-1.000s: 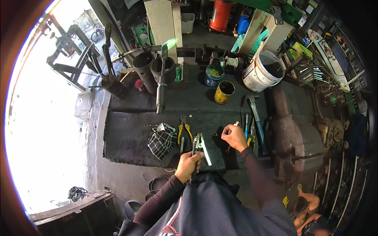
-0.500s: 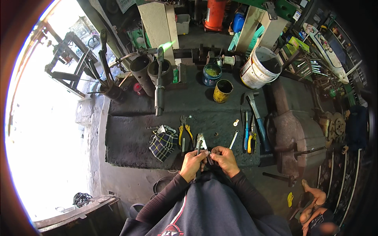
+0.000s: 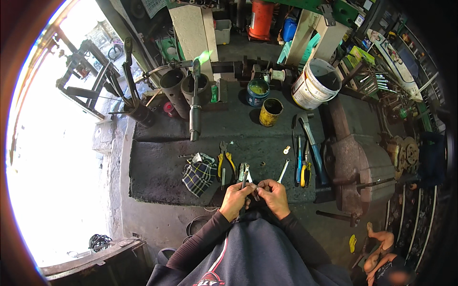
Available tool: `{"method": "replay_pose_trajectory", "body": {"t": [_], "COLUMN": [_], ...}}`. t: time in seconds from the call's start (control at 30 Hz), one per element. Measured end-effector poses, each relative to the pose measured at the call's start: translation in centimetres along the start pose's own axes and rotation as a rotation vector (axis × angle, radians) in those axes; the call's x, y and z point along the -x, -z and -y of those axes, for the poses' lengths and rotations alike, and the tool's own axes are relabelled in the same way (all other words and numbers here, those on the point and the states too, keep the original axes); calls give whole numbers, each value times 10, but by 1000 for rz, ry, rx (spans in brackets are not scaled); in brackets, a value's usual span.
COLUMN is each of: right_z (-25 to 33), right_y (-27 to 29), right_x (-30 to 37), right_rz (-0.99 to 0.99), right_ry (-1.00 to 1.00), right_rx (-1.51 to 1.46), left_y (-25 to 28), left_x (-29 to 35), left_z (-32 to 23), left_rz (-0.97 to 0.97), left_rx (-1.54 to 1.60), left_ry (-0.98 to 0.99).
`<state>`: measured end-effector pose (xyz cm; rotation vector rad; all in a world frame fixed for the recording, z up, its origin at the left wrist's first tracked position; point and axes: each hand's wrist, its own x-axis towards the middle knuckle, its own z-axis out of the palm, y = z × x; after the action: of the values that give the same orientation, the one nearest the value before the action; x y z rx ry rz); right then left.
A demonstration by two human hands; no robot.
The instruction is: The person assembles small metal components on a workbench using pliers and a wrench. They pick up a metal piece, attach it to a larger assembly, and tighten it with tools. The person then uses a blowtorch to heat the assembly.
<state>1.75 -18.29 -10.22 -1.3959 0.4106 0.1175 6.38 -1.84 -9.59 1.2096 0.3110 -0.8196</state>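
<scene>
At the bench's front edge, my left hand [image 3: 233, 200] is closed round a pliers-like metal tool [image 3: 244, 172] with a worn silver head and a dark arm. Its exact kind is hard to see, since my fingers cover the lower part. My right hand [image 3: 274, 198] is closed close beside it, thumb and fingers pinched. Both sets of fingertips meet at a small dark piece too hidden to name. Just beyond lie yellow-handled pliers [image 3: 224, 159], a slim metal bar [image 3: 223, 178] and a wrench [image 3: 284, 170]. A checked cloth [image 3: 199, 177] is bunched to the left.
A blue-handled hammer-like tool [image 3: 312, 148], a blue screwdriver [image 3: 299, 159] and yellow-black pliers [image 3: 306, 171] lie right, before a large vise [image 3: 362, 167]. A burning torch [image 3: 195, 109], yellow can [image 3: 271, 112], blue tub [image 3: 257, 92] and white bucket [image 3: 315, 86] stand farther back. A person [image 3: 381, 252] sits lower right.
My hands stay together at the same spot, with only small finger shifts. The dark arm of the tool has tilted slightly to the right. The whole view has shifted a little.
</scene>
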Motion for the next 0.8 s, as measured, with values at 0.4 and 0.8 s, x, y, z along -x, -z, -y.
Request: {"method": "replay_pose_trajectory", "body": {"t": [0.4,0.8], "right_z": [3,14], "right_y": [-7,-2], "right_x": [7,3], "right_rz": [-86,-16], "right_ry": [128,110], "right_rx": [192,310], "left_y": [3,0], "left_x": [0,7], "left_z": [1,-1], "left_rz": [-2,-18], "left_rx": [-20,-30], "left_ry": [2,13]}}
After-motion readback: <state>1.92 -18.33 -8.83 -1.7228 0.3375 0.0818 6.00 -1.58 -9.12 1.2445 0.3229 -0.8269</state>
